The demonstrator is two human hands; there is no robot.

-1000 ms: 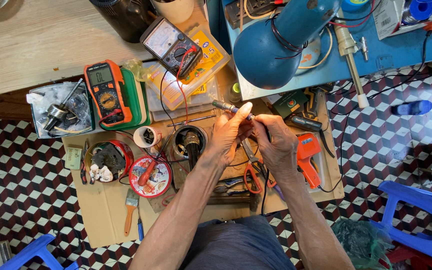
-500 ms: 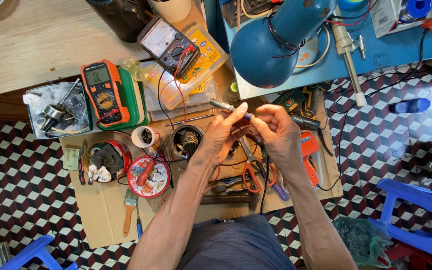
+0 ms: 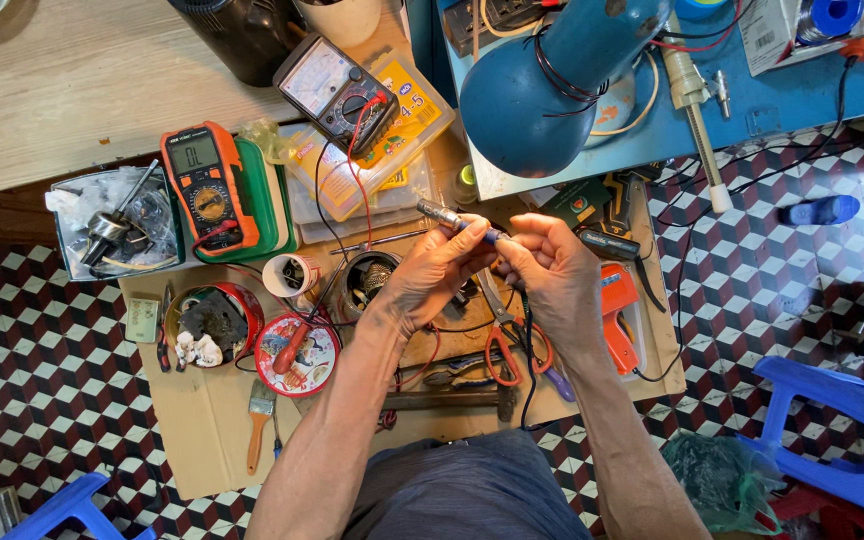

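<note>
Slim metal-tipped tool (image 3: 449, 217), dark handle, tilted, pinched between both hands above workboard.

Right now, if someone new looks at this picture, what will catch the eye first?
Probably the big blue lamp shade at the top, over the cluttered cardboard work mat. Just below it, the left hand and right hand meet, pinching a thin metal-tipped tool between the fingers. To the left, an orange multimeter lies on a green tray.
</note>
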